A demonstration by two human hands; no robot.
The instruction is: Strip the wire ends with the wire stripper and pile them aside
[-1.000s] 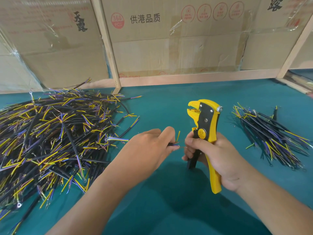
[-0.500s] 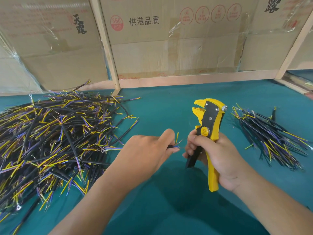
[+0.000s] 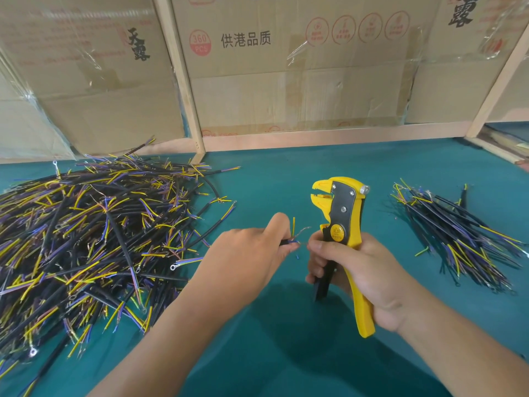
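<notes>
My left hand (image 3: 252,253) pinches a short black cable, most of it hidden in my fist. Its yellow, blue and bare strands (image 3: 294,233) stick out past my thumb. My right hand (image 3: 357,270) grips the yellow and black wire stripper (image 3: 342,222) upright by its handles, jaws pointing left above the strands. My right forefinger tip sits close to the wire ends. A big heap of black cables with yellow and purple ends (image 3: 86,239) covers the table's left side. A smaller, neater pile of cables (image 3: 458,236) lies at the right.
The teal table top (image 3: 286,353) runs under both arms. Cardboard boxes (image 3: 286,75) and wooden frame posts (image 3: 183,81) wall off the back. A tiny blue scrap (image 3: 297,257) lies on the table between my hands.
The view has shifted slightly. The stripper has tilted a little more upright, and the wire's bare strands now fan out between my two hands.
</notes>
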